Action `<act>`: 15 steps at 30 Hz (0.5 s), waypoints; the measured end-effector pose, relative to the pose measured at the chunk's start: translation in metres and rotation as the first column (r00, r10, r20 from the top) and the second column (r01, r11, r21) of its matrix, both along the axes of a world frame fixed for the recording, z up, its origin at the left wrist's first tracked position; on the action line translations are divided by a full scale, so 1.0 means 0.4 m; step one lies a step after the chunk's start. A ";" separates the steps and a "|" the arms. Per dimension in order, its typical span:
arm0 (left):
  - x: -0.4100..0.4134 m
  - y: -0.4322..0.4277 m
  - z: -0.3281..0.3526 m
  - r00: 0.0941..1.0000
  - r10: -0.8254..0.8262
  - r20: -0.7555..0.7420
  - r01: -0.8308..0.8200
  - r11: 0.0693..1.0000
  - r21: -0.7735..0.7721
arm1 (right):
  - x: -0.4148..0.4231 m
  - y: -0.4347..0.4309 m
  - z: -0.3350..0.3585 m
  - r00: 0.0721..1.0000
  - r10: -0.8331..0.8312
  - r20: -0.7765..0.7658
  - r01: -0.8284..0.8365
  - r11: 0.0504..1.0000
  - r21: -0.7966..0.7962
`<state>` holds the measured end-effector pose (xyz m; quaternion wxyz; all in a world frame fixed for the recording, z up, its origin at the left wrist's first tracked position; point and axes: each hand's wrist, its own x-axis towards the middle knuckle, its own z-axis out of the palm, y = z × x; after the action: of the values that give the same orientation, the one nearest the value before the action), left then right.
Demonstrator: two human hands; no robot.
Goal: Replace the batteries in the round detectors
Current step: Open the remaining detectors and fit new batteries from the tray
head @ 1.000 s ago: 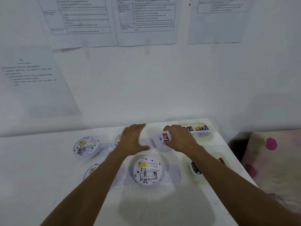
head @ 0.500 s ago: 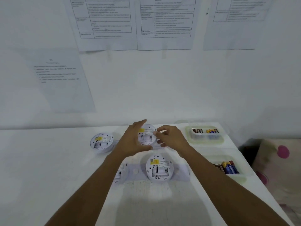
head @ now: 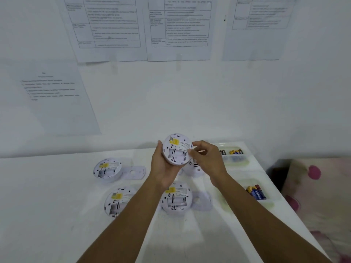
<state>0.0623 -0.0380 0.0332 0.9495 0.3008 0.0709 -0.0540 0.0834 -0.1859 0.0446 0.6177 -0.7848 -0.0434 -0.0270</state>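
My left hand holds a white round detector lifted above the table, its back with the yellow label and open battery bay turned towards me. The thumb and forefinger of my right hand pinch at its right rim; something small and pale between them cannot be made out. Three more detectors lie back up on the table: at the far left, at the near left partly behind my left forearm, and in the middle. Another white detector body lies under my hands.
Two clear trays of batteries sit along the table's right side, one far and one near. Flat mounting plates lie beside detectors. Fabric with pink dots lies past the right table edge. Printed sheets hang on the wall.
My left hand has picked a detector up off the table and tilted its back towards me. My right hand came in to its right rim. The camera has shifted.
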 end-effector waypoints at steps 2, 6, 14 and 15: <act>0.011 -0.017 0.000 0.999 -0.048 -0.010 0.047 0.999 -0.013 | 0.010 -0.025 -0.006 0.993 -0.052 0.109 0.068 0.987 -0.142; 0.035 -0.042 -0.005 0.989 -0.145 -0.025 0.143 0.986 -0.084 | 0.029 -0.076 0.002 0.971 -0.003 0.237 0.081 0.943 -0.322; 0.081 -0.085 -0.016 0.983 -0.176 -0.043 0.172 0.981 -0.090 | 0.193 -0.250 0.046 0.980 -0.008 0.198 0.116 0.832 -0.542; 0.085 -0.088 -0.018 0.983 -0.180 -0.043 0.175 0.980 -0.093 | 0.225 -0.281 0.043 0.991 -0.005 0.132 0.088 0.769 -0.634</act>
<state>0.0965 -0.0732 0.0261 0.9511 0.2622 0.0656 -0.1494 0.1735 -0.2982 0.0616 0.3101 -0.9453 -0.0684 -0.0741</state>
